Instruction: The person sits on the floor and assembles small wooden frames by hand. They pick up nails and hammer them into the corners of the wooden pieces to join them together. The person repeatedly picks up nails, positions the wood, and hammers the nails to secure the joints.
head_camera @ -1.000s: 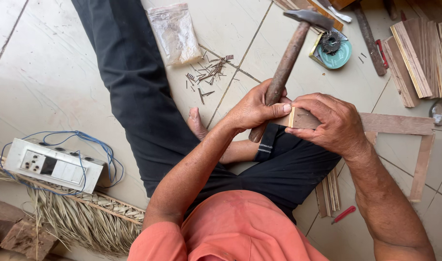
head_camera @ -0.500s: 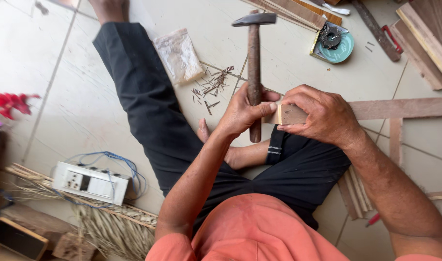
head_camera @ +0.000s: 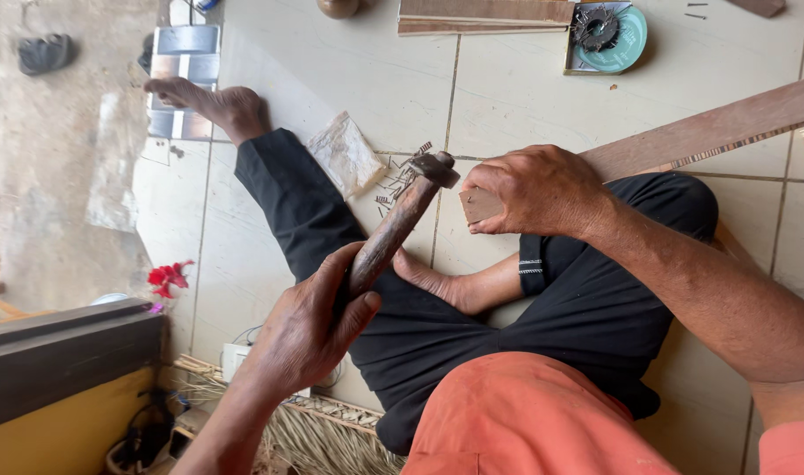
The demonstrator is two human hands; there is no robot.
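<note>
left hand: closed round the lower wooden handle of the hammer, thumb laid over the shaft.
hammer head: tilted up and right, just beside the wood piece, a thin gap between them.
right hand: fingers curled tight on a small wood piece, held above the knee; its cut edge faces the hammer.
long wooden strip: runs up to the right from behind the right hand.
open room: bare tile above the hands; loose nails and a plastic bag lie close under the hammer head.
edges: black trouser leg crosses the floor on the left, ending at a bare foot.
change: half a second ago both hands met at the handle with the hammer upright; now the left hand has slid down and the hammer leans.
</note>
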